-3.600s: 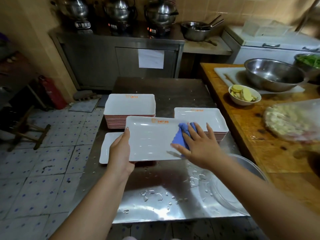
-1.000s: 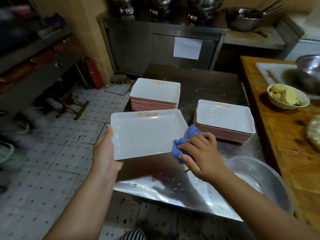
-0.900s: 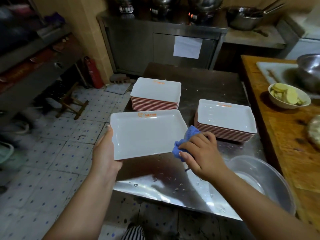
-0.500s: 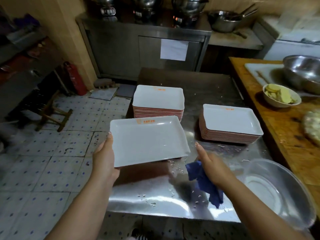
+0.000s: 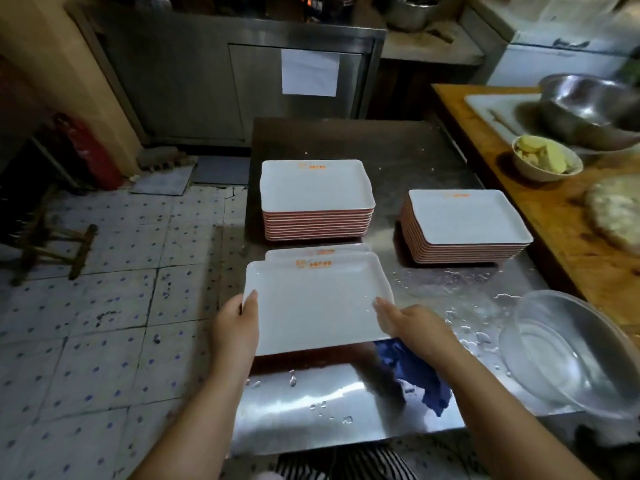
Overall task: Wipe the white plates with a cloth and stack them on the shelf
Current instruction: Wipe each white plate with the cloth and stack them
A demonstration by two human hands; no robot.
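I hold a white rectangular plate (image 5: 317, 303) level above the wet steel table (image 5: 346, 407). My left hand (image 5: 237, 329) grips its left edge, thumb on the rim. My right hand (image 5: 414, 329) holds its right edge, and a blue cloth (image 5: 415, 374) hangs from under that hand. Right beneath the held plate lies another white plate (image 5: 317, 251), only its far rim showing. Behind it stands one stack of white plates (image 5: 315, 199). A second stack (image 5: 465, 225) sits to the right.
A clear plastic basin (image 5: 568, 351) sits at the table's near right corner. The wooden counter (image 5: 571, 233) on the right carries a bowl of sliced food (image 5: 545, 162) and a steel bowl (image 5: 588, 109). To the left, tiled floor (image 5: 104, 289) and a wooden stool (image 5: 52, 237).
My right hand left off wiping, dropped with the cloth and came back up to take the plate's right edge. The plate has moved down over the single plate on the table.
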